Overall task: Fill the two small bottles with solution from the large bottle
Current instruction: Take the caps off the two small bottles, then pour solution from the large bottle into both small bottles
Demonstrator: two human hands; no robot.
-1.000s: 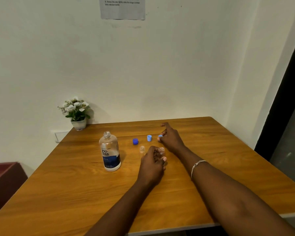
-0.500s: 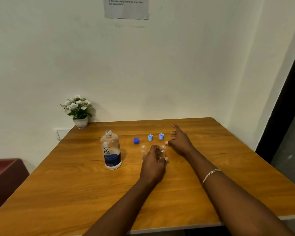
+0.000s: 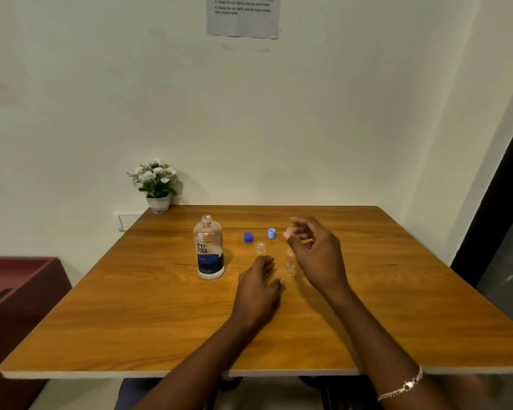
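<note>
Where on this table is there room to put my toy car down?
Biggest bare patch: near left of the table, between the large bottle and the front edge. The right side past the right hand is bare too, and the back strip behind the caps. The middle is crowded: two small bottles, the caps and the left hand.

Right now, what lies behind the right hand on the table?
A light blue cap, mostly covered by the fingers of the right hand; only its edge shows.
</note>
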